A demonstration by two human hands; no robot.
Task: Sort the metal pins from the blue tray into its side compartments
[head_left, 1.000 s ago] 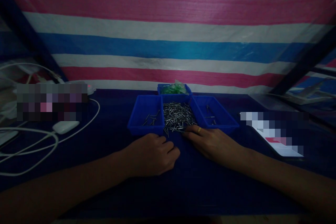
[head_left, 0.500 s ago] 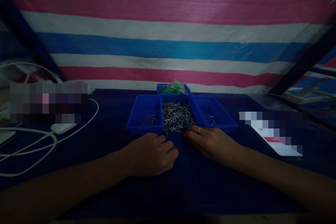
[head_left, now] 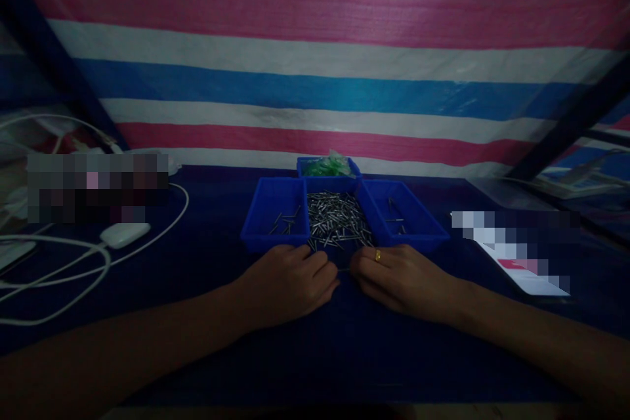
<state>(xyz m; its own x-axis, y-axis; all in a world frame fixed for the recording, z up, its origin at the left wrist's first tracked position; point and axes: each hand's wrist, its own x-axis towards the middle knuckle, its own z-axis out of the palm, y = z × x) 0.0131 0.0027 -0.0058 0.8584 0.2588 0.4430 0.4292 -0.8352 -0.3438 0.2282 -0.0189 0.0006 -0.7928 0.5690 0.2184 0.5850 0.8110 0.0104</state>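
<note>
A heap of thin metal pins [head_left: 337, 216] lies in front of me between two blue bins. My left hand [head_left: 295, 282] is closed near the left bin [head_left: 251, 233], its fingers curled; what it holds is hidden. Facing it, my right hand [head_left: 398, 275], with a gold-coloured ring, is closed in a pinch below the right bin [head_left: 418, 233]. A thin, faint piece like one of the pins shows at its fingertips, in the narrow gap between both hands. A few loose pins lie in each side bin.
Behind the heap stands another blue bin [head_left: 357, 170] holding a clear bag with green contents [head_left: 331, 165]. White cables [head_left: 105, 269] and a white adapter [head_left: 125, 234] lie on the left of the dark blue table [head_left: 344, 361]. A phone-like slab [head_left: 541, 283], partly blurred, lies right.
My right hand has drawn back from the edge of the heap towards me and now sits level with my left hand. My left hand has barely moved.
</note>
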